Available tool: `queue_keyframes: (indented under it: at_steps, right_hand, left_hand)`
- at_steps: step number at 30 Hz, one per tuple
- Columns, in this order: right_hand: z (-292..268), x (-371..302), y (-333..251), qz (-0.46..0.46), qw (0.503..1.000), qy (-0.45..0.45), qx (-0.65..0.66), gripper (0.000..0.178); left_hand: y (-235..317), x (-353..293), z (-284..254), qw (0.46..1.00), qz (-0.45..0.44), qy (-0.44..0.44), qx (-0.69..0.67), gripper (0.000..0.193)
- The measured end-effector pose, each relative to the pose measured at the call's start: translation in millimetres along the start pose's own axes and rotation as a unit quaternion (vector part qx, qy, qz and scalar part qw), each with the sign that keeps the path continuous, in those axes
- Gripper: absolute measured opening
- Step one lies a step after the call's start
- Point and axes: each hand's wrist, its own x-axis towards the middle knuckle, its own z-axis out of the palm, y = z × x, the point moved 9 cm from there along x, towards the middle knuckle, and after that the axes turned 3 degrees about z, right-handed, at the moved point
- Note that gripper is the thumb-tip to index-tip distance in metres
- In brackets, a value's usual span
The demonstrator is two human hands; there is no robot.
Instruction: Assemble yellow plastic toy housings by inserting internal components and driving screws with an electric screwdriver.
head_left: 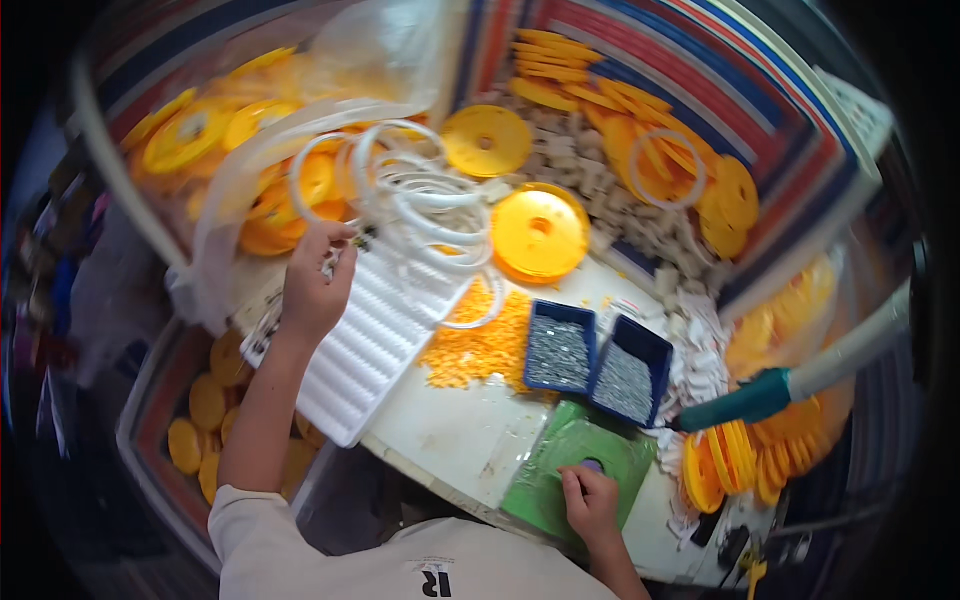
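Observation:
My left hand [318,280] is raised over the far left end of a white ribbed tray [365,335], its fingers drawn together around something small and shiny that I cannot make out. Small dark pieces [365,238] show just beyond those fingertips. White plastic rings [430,205] lie in a loose heap beside them. My right hand [590,500] is closed over a green mat [545,465] at the table's near edge. A purplish thing [594,466] shows at its fingers; whether they grip it is hidden.
Two blue bins [533,375] of small metal parts stand beyond the mat. Orange bits [465,345] lie between bins and tray. A yellow disc [540,232] sits farther back, before heaped beige pieces [590,160]. A teal-ended hose [740,400] reaches in from the right, above stacked yellow discs [722,465].

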Motion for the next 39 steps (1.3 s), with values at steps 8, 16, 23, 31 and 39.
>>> queue_keyframes:
  at_steps: [8, 16, 23, 31, 39]
  right_hand:
    - [-8, -16, 13, -0.035, 0.997, 0.045, -0.044, 0.012]
    - [-8, -17, 11, -0.03, 0.999, 0.035, 0.013, 0.011]
    - [-5, -13, 12, -0.036, 0.999, 0.005, 0.015, 0.01]
    - [-5, -15, 17, -0.046, 0.998, 0.004, 0.034, 0.01]
    - [-8, -17, 18, -0.048, 0.998, 0.03, 0.035, 0.01]
  left_hand:
    - [73, 20, 256, 0.918, 0.196, -0.341, 0.052, 0.029]
    - [69, 68, 254, 0.932, 0.221, -0.233, 0.17, 0.025]
    - [-66, 82, -12, 0.945, 0.003, -0.03, 0.327, 0.022]
    - [-75, 101, -112, 0.79, 0.01, 0.017, 0.613, 0.043]
    - [-46, 97, -56, 0.851, 0.201, -0.089, 0.477, 0.018]
